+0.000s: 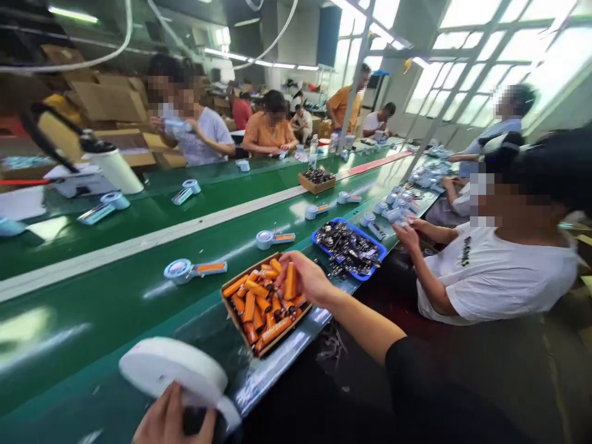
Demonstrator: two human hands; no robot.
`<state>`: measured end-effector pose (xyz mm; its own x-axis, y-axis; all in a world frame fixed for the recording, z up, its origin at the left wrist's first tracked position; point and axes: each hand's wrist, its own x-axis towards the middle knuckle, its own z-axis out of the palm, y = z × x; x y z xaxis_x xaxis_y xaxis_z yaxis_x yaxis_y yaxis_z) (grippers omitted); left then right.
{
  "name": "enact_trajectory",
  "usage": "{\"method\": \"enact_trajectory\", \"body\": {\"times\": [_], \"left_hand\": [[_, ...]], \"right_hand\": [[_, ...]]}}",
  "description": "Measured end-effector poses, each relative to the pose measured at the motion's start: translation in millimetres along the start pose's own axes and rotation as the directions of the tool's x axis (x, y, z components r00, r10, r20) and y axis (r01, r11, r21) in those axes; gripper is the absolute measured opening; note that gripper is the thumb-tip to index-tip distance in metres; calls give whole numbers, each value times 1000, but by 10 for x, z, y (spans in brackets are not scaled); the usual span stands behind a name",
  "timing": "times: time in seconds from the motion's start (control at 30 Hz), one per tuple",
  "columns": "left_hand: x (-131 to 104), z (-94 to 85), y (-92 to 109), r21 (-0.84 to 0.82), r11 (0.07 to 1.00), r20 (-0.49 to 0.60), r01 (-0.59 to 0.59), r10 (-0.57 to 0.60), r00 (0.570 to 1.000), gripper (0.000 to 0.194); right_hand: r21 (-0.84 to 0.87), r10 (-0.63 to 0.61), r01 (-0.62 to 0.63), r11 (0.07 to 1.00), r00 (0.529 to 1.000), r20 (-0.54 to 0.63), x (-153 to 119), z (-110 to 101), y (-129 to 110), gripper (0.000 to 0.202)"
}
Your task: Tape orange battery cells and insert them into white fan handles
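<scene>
My right hand (308,280) reaches over a shallow cardboard box (241,328) heaped with orange cylindrical batteries (263,303). Its fingers are closed around one upright orange battery (290,282). At the bottom left, my left hand (173,419) grips the near side of a large roll of white tape (171,365). A loose end of the tape hangs by the thumb, and the lower part of this hand is cut off by the frame. The box stands close to the bench edge, between my two hands.
A blue tray (377,262) of small dark metal parts stands beyond the battery box. Light-blue round-headed devices (178,270) lie along the green conveyor (124,302). A co-worker in a white shirt (504,271) sits at my right; other people work across the line.
</scene>
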<state>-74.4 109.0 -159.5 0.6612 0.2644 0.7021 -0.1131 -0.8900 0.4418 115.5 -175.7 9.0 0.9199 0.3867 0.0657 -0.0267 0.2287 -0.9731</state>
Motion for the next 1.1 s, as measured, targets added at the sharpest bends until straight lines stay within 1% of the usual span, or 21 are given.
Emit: {"method": "enact_trajectory", "body": {"times": [0.03, 0.07, 0.1, 0.13, 0.17, 0.2, 0.27, 0.33, 0.4, 0.5, 0.57, 0.6, 0.67, 0.73, 0.8, 0.87, 0.93, 1.0, 1.1], "left_hand": [[1, -54, 87, 10, 1000, 67, -28, 27, 997, 110], [17, -107, 182, 15, 998, 118, -56, 54, 992, 104], [46, -152, 278, 26, 997, 155, -78, 73, 985, 99], [82, -184, 370, 35, 995, 186, -96, 87, 979, 95], [120, -204, 454, 40, 993, 207, -109, 99, 973, 92], [155, -215, 529, 42, 992, 226, -117, 105, 968, 89], [205, -228, 651, 34, 991, 256, -127, 114, 960, 87], [229, -243, 740, 26, 991, 280, -131, 119, 953, 86], [237, -261, 795, 23, 990, 308, -141, 127, 943, 87], [244, -281, 837, 25, 987, 333, -157, 140, 933, 90], [249, -287, 855, 24, 984, 336, -175, 157, 929, 91], [250, -290, 865, 26, 983, 336, -182, 163, 928, 91], [248, -299, 885, 32, 981, 343, -189, 167, 925, 91], [243, -315, 909, 39, 980, 355, -196, 170, 919, 88], [240, -337, 934, 44, 975, 371, -218, 186, 910, 80], [246, -361, 963, 53, 969, 382, -242, 204, 901, 72], [259, -384, 993, 64, 965, 385, -255, 212, 898, 67], [276, -401, 1014, 69, 961, 393, -269, 221, 893, 63], [301, -415, 1012, 82, 955, 409, -285, 228, 884, 59]], "right_hand": [[171, 105, -110, 979, 994, 41, -92, 64, -37, 38], [300, 179, -199, 933, 979, 94, -190, 126, -74, 38], [388, 219, -256, 886, 966, 138, -284, 179, -111, 34], [445, 234, -281, 850, 959, 160, -367, 219, -144, 30], [475, 234, -287, 832, 957, 168, -433, 245, -168, 29], [482, 228, -285, 829, 958, 174, -483, 259, -181, 33], [434, 201, -267, 861, 961, 192, -539, 258, -169, 42], [336, 162, -233, 912, 960, 226, -564, 233, -121, 46], [221, 113, -165, 961, 966, 231, -581, 198, -67, 46], [83, -14, 2, 997, 989, 147, -609, 170, -19, 41], [89, -119, 115, 989, 992, 46, -621, 189, -6, 34], [115, -160, 160, 980, 987, -7, -624, 210, 2, 35], [157, -240, 254, 955, 965, -102, -625, 267, 33, 44], [126, -329, 350, 928, 930, -165, -621, 327, 92, 49], [58, -417, 435, 898, 887, -199, -618, 378, 169, 46], [3, -461, 474, 881, 859, -221, -616, 411, 249, 43], [-22, -472, 481, 877, 850, -235, -614, 428, 323, 42], [-26, -462, 468, 883, 858, -225, -615, 432, 397, 42], [-5, -418, 423, 906, 892, -173, -635, 428, 512, 41]]}}
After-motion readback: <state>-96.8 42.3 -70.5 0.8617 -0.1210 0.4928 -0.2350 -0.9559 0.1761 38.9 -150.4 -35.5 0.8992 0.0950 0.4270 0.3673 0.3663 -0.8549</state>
